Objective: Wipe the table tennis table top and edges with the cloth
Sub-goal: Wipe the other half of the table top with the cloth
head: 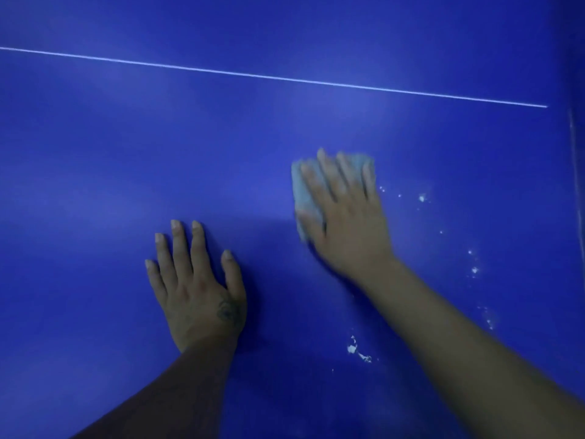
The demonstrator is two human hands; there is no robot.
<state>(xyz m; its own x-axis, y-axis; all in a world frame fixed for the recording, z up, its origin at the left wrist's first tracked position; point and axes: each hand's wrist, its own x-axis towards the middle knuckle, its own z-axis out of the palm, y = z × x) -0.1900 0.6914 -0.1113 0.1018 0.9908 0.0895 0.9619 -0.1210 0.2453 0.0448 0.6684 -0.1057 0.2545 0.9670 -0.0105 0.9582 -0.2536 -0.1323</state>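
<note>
The blue table tennis table top (126, 160) fills the view. My right hand (346, 213) lies flat on a folded pale blue cloth (302, 198), pressing it onto the surface right of centre; the hand and cloth are motion-blurred. Most of the cloth is hidden under the palm and fingers, and it shows at the left side and behind the fingertips. My left hand (196, 283) rests flat on the table, fingers spread, holding nothing, to the lower left of the cloth.
A thin white line (285, 78) crosses the table from upper left to right. White specks and smears (357, 351) dot the surface right of and below my right hand. The table's right edge (574, 172) runs down the frame's right side.
</note>
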